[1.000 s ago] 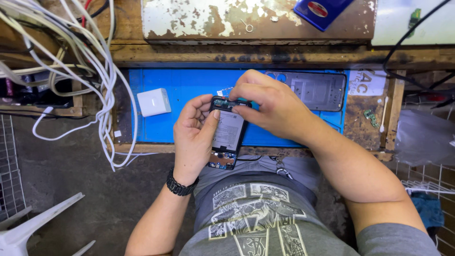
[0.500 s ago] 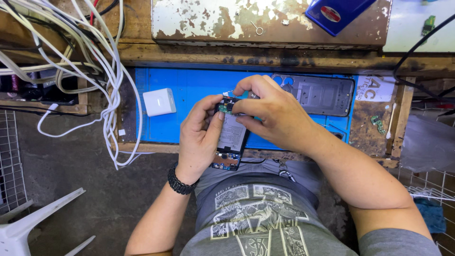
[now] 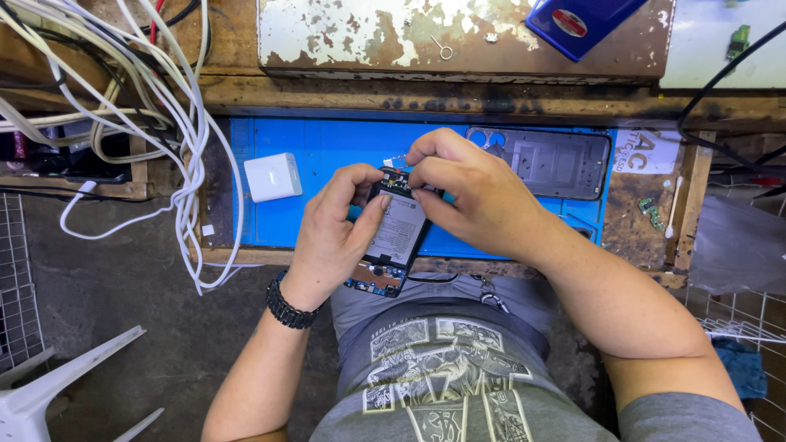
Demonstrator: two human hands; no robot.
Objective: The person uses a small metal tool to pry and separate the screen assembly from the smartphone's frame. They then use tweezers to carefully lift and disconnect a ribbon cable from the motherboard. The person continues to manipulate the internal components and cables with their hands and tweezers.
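Observation:
An opened phone with its back cover off shows its battery and circuit boards. My left hand holds it by its left edge, thumb against the battery, over the near edge of the blue work mat. My right hand has its fingertips pinched at the phone's top end, on a small part near the upper board. What the fingers pinch is too small to make out. A black wristband sits on my left wrist.
A dark phone frame lies on the mat's right side and a white square adapter on its left. White cables hang at the left. A blue case rests on the worn metal plate behind.
The view shifted slightly. My right hand's fingertips moved a little up to the phone's top end; my left hand keeps its hold on the phone.

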